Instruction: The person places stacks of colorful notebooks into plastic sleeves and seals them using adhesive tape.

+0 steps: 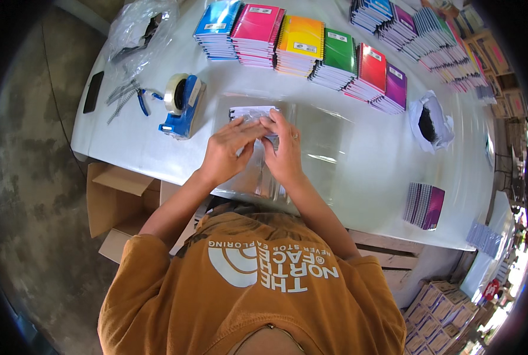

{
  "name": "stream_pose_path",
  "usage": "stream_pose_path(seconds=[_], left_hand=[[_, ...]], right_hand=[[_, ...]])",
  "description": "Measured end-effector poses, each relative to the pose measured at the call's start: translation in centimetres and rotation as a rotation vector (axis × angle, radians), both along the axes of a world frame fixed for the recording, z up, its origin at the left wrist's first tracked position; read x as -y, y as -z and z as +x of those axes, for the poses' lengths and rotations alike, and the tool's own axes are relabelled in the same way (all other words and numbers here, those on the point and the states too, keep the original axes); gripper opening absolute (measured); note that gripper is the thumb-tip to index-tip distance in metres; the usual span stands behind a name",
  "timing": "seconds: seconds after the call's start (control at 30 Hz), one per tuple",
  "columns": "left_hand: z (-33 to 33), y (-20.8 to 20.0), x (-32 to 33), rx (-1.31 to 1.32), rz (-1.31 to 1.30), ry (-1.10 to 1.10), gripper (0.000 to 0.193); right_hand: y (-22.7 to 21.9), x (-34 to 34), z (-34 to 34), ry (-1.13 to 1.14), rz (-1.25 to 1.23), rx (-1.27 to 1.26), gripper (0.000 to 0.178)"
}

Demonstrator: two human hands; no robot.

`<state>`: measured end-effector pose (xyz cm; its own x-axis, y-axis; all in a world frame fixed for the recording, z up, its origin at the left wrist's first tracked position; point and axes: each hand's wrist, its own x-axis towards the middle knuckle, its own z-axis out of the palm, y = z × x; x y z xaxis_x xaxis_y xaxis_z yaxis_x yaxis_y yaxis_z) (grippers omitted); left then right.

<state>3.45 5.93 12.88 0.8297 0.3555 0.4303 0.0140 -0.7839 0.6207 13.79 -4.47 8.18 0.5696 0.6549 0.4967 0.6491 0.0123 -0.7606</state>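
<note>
In front of my body, a small bundle of spiral notebooks (pixel 252 111) lies on the table, with clear plastic film around it and white pages and dark rings showing at its far edge. My left hand (pixel 224 149) presses on the bundle from the left, its fingers reaching across the top. From the right, my right hand (pixel 285 151) closes thumb and fingers about the near corner; a ring is on one finger. The two hands' fingertips nearly meet and cover most of the bundle. Flat clear plastic sleeves (pixel 320 168) lie beneath and to the right.
A blue tape dispenser (pixel 187 112), blue-handled pliers (pixel 142 102), loose wire coils (pixel 122 97) and a black phone (pixel 93 92) lie left. Colourful notebook stacks (pixel 300 44) line the far side. A white bag (pixel 431 124) and purple notebooks (pixel 424 206) stand right. An open carton (pixel 116 198) sits below left.
</note>
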Motion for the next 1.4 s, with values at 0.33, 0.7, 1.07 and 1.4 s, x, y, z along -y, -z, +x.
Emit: stream_pose_path(seconds=[0.33, 0.7, 1.07, 1.4], left_hand=[[-9.5, 1.3, -16.0, -0.574, -0.998, -0.666, 0.031], [-16.8, 5.0, -12.0, -0.099, -1.304, -0.223, 0.017], [-0.7, -4.4, 1.5, 0.025, -1.152, -0.388, 0.036], [-1.1, 6.2, 2.2, -0.261, -0.800, -0.689, 0.048]], right_hand=[[0.6, -0.3, 0.4, 0.019, 0.029, 0.153, 0.047], [1.1, -0.6, 0.6, -0.005, 0.050, 0.220, 0.040], [1.1, -0.4, 0.8, -0.001, 0.038, 0.211, 0.050], [-3.0, 0.2, 1.8, -0.161, -0.371, 0.310, 0.052]])
